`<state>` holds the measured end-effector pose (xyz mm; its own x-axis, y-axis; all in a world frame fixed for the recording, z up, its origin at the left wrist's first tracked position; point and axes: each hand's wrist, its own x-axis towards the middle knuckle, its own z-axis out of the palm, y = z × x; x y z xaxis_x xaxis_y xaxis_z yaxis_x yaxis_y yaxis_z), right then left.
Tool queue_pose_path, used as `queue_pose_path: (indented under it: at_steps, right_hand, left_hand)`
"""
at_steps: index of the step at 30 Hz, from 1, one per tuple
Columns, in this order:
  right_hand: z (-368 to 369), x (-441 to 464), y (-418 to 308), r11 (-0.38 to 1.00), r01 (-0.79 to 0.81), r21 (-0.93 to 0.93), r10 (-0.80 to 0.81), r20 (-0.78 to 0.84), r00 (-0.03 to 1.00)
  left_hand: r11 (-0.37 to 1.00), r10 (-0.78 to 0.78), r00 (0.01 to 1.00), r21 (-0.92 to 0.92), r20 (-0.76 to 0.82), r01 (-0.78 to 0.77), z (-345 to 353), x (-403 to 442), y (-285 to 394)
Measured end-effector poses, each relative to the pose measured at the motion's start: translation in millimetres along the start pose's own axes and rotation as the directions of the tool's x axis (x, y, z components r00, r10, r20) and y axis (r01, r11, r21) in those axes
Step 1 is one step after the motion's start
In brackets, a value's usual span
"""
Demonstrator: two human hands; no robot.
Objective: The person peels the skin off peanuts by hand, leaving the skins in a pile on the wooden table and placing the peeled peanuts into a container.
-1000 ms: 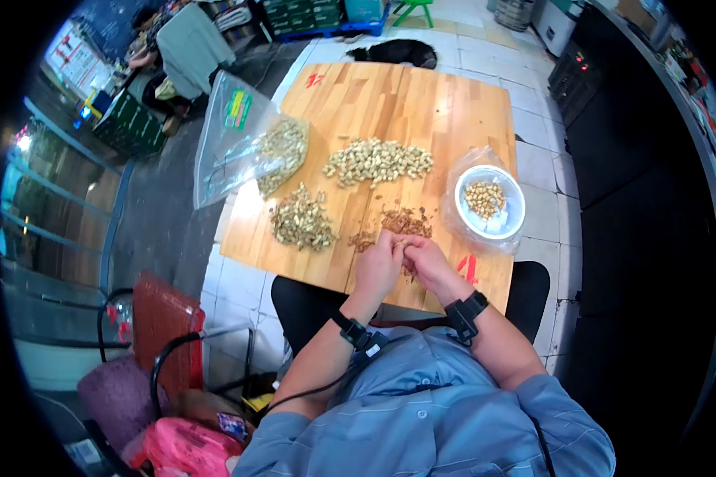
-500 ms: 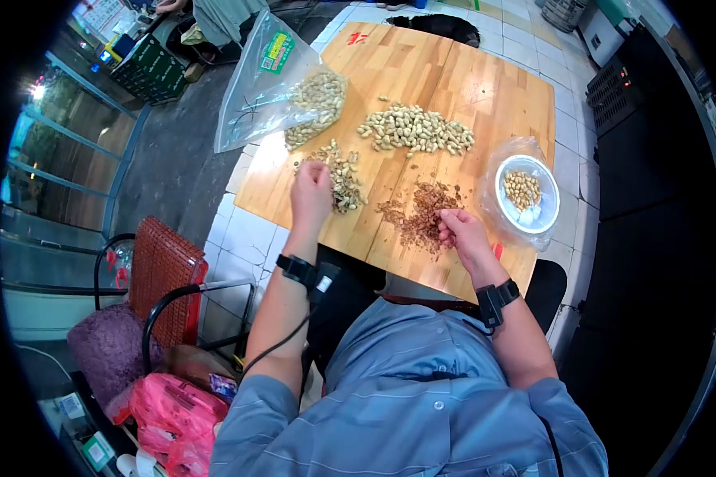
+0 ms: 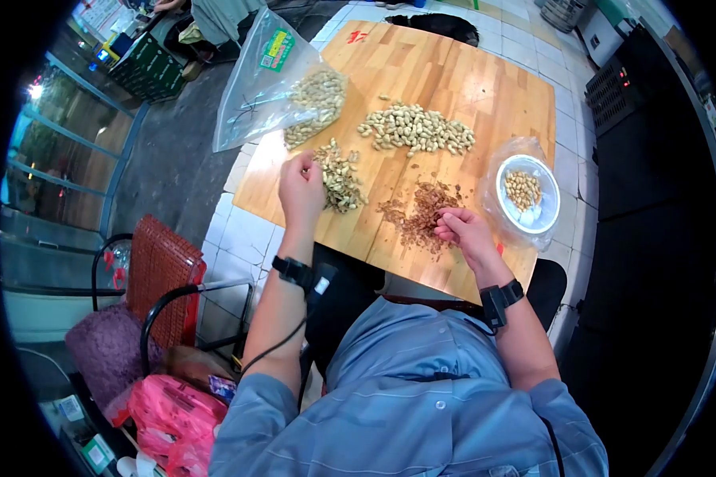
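Note:
My left hand (image 3: 301, 189) is closed at the left side of a pile of cracked peanut shells (image 3: 342, 183); its fingertips are hidden, so I cannot make out what is in them. Over the right edge of a heap of reddish peanut skins (image 3: 426, 215), my right hand (image 3: 463, 232) has its thumb and fingers pressed together, on something too small to name. Unshelled peanuts (image 3: 418, 129) lie in a heap farther back on the table. On the right, a white bowl (image 3: 503, 191) lined with clear plastic holds shelled peanuts (image 3: 523, 189).
A clear bag (image 3: 250, 107) of unshelled peanuts stands on the left of the wooden table (image 3: 485, 87). A red-brown woven chair (image 3: 163, 274) and a pink bag (image 3: 171, 413) are at my left. A dark animal (image 3: 437, 29) lies beyond the table. Another person sits far left.
My left hand has shifted slightly left and away from the shell pile, still closed. My right hand stays almost in place over the skins.

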<state>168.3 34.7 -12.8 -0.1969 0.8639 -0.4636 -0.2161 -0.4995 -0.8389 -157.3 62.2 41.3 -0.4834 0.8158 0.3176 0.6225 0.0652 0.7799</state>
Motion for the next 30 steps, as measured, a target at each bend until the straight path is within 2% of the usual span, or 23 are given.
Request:
queue_pose_path:
  at_steps: [2, 4, 6, 8, 11, 14, 17, 27, 30]
  right_hand:
    - [6, -4, -5, 1.0, 0.014, -0.01, -0.014, -0.002, 1.0]
    - [13, -6, -8, 1.0, 0.026, -0.015, -0.025, 0.026, 0.999]
    - [20, -7, -10, 0.999, 0.039, -0.034, -0.037, 0.064, 0.997]
    - [23, -11, -12, 0.997, 0.052, -0.066, -0.045, 0.103, 0.994]
    - [26, -16, -10, 0.996, 0.057, -0.074, -0.048, 0.12, 0.992]
    - [29, -16, -5, 0.99, 0.101, -0.102, -0.09, 0.109, 0.99]
    - [31, -7, 9, 0.961, 0.186, -0.203, -0.172, 0.088, 0.981]
    - [37, -5, 9, 0.795, 0.346, -0.498, -0.38, 0.035, 0.924]
    - [44, -21, -21, 0.94, 0.23, -0.25, -0.244, -0.025, 0.969]
  left_hand:
    - [0.922, -0.132, 0.952, -0.319, 0.277, 0.22, 15, -27, 15]
    - [0.803, -0.114, 0.808, -0.425, 0.579, 0.418, 43, -65, 16]
    - [0.505, -0.154, 0.632, -0.489, 0.759, 0.711, 68, -103, 27]
    - [0.195, -0.109, 0.505, -0.48, 0.856, 0.855, 87, -129, 42]
    - [-0.003, 0.151, 0.423, -0.427, 0.894, 0.904, 116, -146, 32]
    - [-0.035, 0.128, 0.411, -0.41, 0.902, 0.911, 121, -151, 29]
    - [-0.007, -0.108, 0.42, -0.423, 0.901, 0.906, 115, -153, 48]
    - [-0.064, -0.077, 0.469, -0.473, 0.88, 0.879, 121, -153, 37]
    - [-0.179, -0.137, 0.482, -0.5, 0.866, 0.847, 107, -144, 48]
